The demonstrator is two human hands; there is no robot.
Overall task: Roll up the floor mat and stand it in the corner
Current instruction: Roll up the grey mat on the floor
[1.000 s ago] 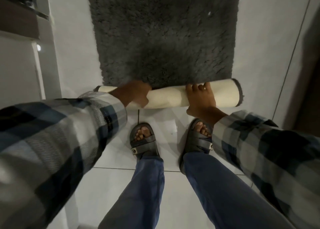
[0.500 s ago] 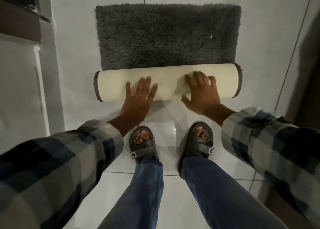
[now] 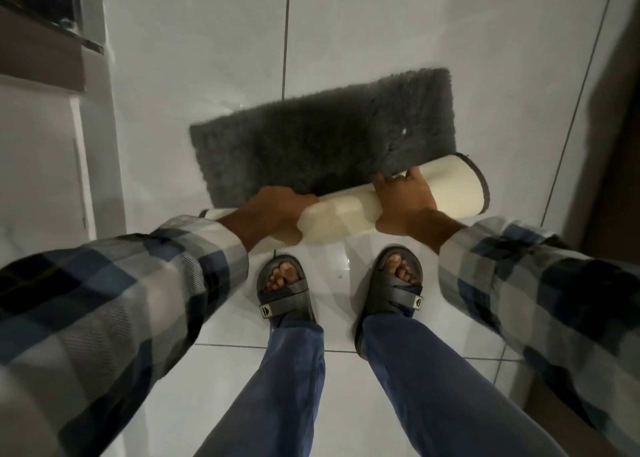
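A shaggy dark grey floor mat (image 3: 322, 134) lies partly unrolled on the white tiled floor, turned at a slant. Its near part is rolled into a cream-backed tube (image 3: 453, 186) with a grey edge at the right end. My left hand (image 3: 273, 211) is closed around the left part of the roll. Curled over the roll right of centre is my right hand (image 3: 405, 197). The roll's left end is mostly hidden behind my left wrist and plaid sleeve.
My two feet in dark sandals (image 3: 284, 290) stand on the tiles just below the roll. A white cabinet or door frame (image 3: 100, 138) rises at the left. A dark wall or door (image 3: 616, 110) borders the right side.
Both hands went from flat on the roll to gripping it. The roll has been pulled nearer and tilted, its right end farther away. Less flat mat shows than a second ago.
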